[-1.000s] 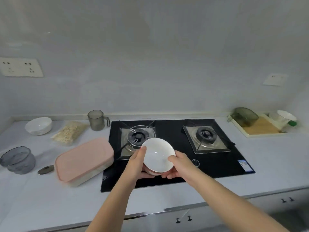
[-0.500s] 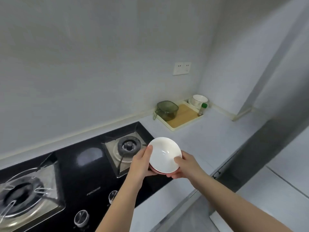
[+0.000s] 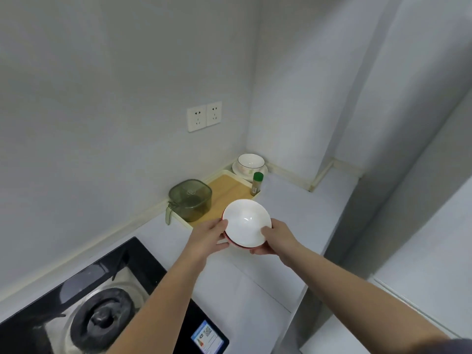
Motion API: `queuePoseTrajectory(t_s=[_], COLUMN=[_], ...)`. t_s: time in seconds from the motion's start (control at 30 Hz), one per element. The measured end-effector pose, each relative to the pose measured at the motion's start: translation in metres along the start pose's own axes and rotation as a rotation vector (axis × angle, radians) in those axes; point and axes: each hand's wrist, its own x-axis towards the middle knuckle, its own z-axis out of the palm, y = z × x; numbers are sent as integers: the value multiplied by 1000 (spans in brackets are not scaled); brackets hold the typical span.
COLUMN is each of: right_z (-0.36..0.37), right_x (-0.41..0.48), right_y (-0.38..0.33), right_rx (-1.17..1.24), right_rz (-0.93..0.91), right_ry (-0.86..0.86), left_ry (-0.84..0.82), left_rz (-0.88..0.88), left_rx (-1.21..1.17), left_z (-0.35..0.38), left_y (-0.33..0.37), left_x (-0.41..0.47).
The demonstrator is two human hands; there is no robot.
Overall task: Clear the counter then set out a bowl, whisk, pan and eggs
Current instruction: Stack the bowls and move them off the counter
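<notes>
The bowl (image 3: 246, 222) is white inside with a red outer edge showing along its lower rim. It is held in the air above the pale counter (image 3: 255, 282), tilted so that its opening faces the camera. The left hand (image 3: 208, 237) grips the bowl's left rim, thumb on the inside edge and fingers curled beneath. The right hand (image 3: 277, 238) grips the right rim the same way — thumb on the inner surface, fingers under the base.

Just behind the bowl lies a wooden board (image 3: 224, 194) set in a cream tray (image 3: 182, 222). A green lidded container (image 3: 190, 199) stands on the board's left end, and a small green-capped bottle (image 3: 256, 183) stands upright at its right end. Beyond the bottle, in the corner, a second bowl (image 3: 251, 162) sits on a plate (image 3: 263, 171). A double wall socket (image 3: 204, 116) is mounted above the board. A black gas stove (image 3: 143, 261) occupies the lower left — one burner (image 3: 102, 319) is visible.
</notes>
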Motion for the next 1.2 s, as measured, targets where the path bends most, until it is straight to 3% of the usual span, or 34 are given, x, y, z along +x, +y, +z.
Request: queuePoseTrajectory(t_s=[0.27,0.63,0.9,1.2], right_z=[-39,-118,-121,-106], right_x=[136,348,461,524], right_y=[-63,-123,-126,-118], right_rx=[-34,10,-246,-488], right_rz=[-113,-77,4,1], right_ry=[0,-3,71,78], left_ry=[135,249,369,441], left_rz=[67,25,-43,-111], left_rx=[-67,57,232,528], left_z=[41,130,137,137], left_y=[43,102,93,88], left_x=[129,336,441,491])
